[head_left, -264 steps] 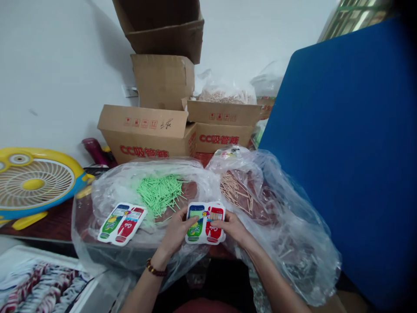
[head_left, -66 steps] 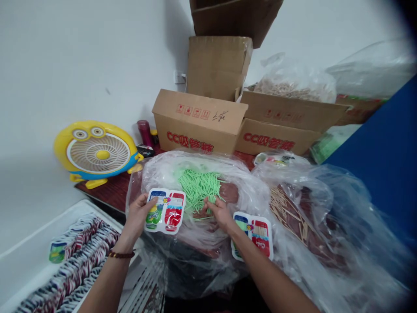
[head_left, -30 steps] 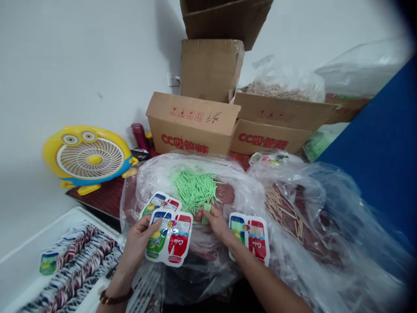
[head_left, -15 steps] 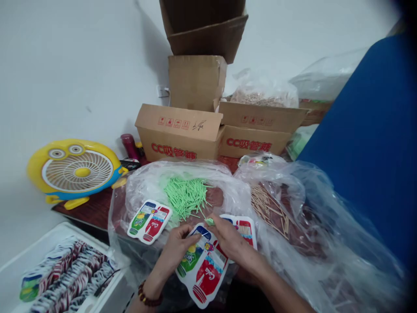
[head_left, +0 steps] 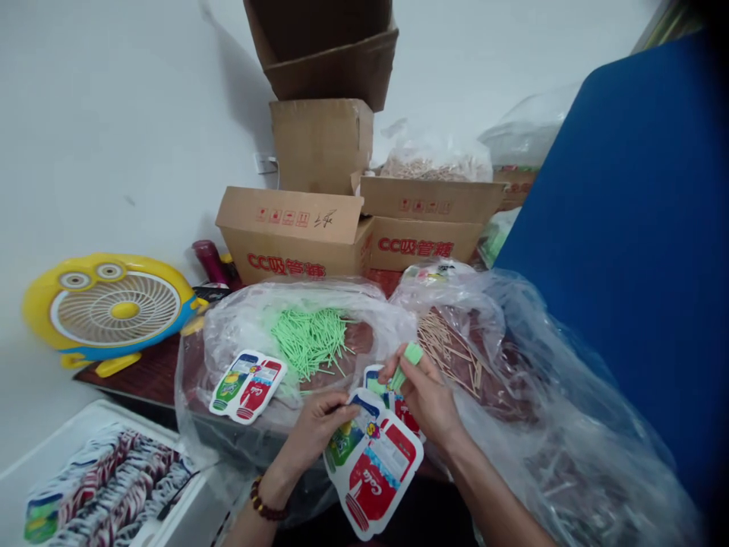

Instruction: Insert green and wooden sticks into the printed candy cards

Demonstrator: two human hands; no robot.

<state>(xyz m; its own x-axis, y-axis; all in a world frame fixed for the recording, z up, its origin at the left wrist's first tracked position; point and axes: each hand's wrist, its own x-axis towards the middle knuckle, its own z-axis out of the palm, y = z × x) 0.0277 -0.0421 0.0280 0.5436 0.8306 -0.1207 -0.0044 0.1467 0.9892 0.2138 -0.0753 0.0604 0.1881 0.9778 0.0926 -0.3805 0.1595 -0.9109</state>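
Pinching a red and green packet (head_left: 379, 475) with the left fingers (head_left: 343, 414), tilted, by the front of the counter (head_left: 151, 372). Holding a bunch of green sticks (head_left: 411, 355) in the right fingers (head_left: 428, 372), near the packet's top.

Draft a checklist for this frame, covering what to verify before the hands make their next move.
1. Left grip secure on the held pack: ok, it pinches the upper left edge.
2. Right grip closed on the green bundle: ok, the sticks are gathered together.
3. Held pack square to the camera: not ok, it slants, with the Cola half lower and further right.
4. Held pack's opening spread: cannot tell, no gap shows clearly.
5. Green stick pile apart from the tan sticks: ok, the two lie separately.
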